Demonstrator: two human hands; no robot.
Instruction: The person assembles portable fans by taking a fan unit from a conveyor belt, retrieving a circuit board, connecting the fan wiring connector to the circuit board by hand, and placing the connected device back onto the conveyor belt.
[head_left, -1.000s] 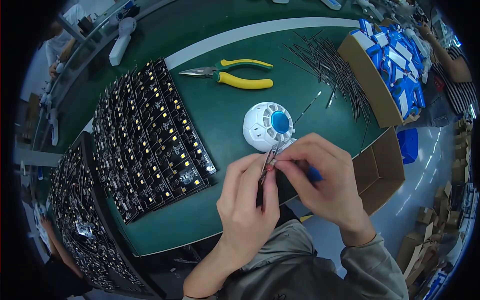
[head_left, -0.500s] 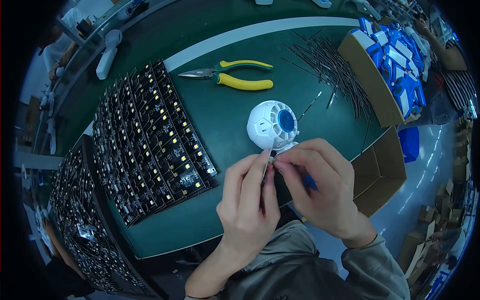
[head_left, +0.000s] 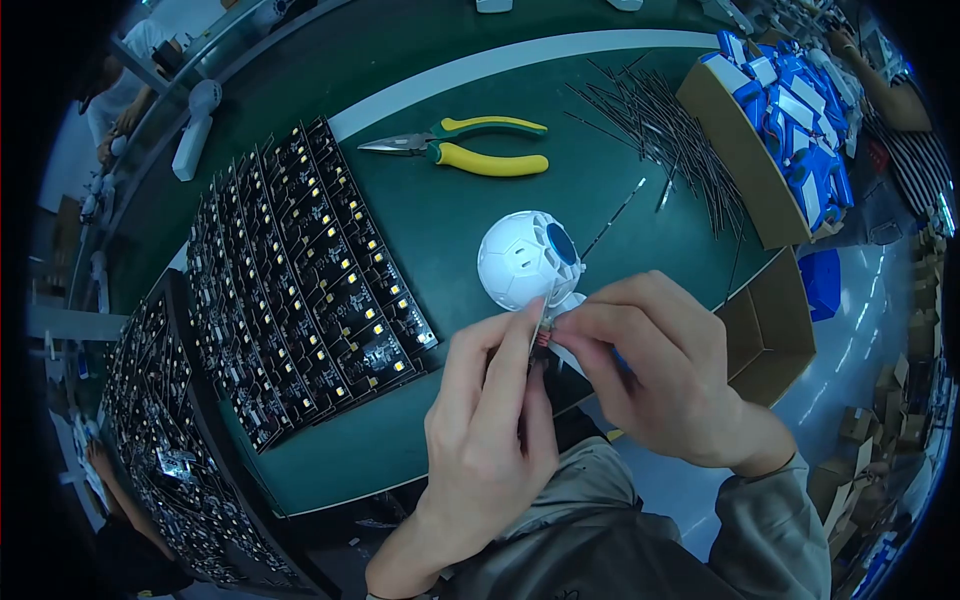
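Centrally, a small, thin part with a red section (head_left: 544, 337) sits between both hands, just beside the white, ball-shaped housing with a blue disc (head_left: 515, 262). The left hand (head_left: 485, 410) pinches its body; the right hand (head_left: 670, 380) closes its fingertips narrowly at the red section, whose exact contact is hidden. Support the part close to the working point, apply light, straight finger pressure, and avoid twisting it. Avoid knocking the housing. Both hands work near the front edge of the green table (head_left: 440, 240). Sideways room lies leftward, up to the stacked black circuit boards (head_left: 310, 280); beyond the housing, the yellow-and-green pliers (head_left: 490, 160) limit reach. Rightward, an open brown carton (head_left: 770, 350) adjoins the table edge.
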